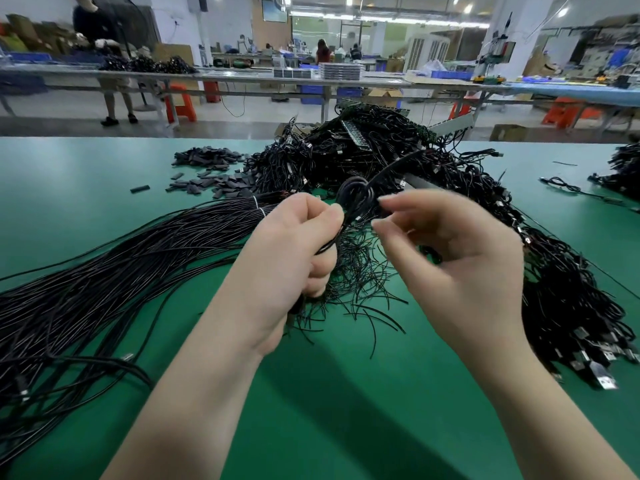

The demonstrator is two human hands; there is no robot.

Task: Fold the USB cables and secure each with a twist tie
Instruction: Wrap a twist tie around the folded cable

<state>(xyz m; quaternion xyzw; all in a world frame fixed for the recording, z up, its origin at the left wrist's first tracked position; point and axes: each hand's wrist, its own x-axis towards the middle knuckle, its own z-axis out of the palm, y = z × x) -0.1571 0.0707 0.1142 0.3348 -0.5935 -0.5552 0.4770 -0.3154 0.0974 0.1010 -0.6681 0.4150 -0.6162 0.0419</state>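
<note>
Both forearms reach in from the near edge over the green bench (346, 410). Of the two hands, the left hand (294, 247) is curled into a fist around a folded USB cable (353, 199), whose dark loop stands up just above the thumb while its tail hangs below the fist. Just right of that loop, the right hand (460, 258) is blurred; its fingers are half bent with thumb and forefinger near the loop, and I cannot tell whether they pinch anything.

Directly under the folded USB cable lies a scatter of thin black twist ties (363, 292) on the bench. Left of the cable, a long bundle of straight black cables (121, 271) fans toward the near left, bound with white ties at its far end. Behind the cable rises a big tangled heap of cables (381, 147), which runs down the right side to a cluster of metal plugs (595, 362). Behind and left of the cable sits a spread of small dark flat pieces (211, 168). Far beyond, other benches and people stand in a workshop.
</note>
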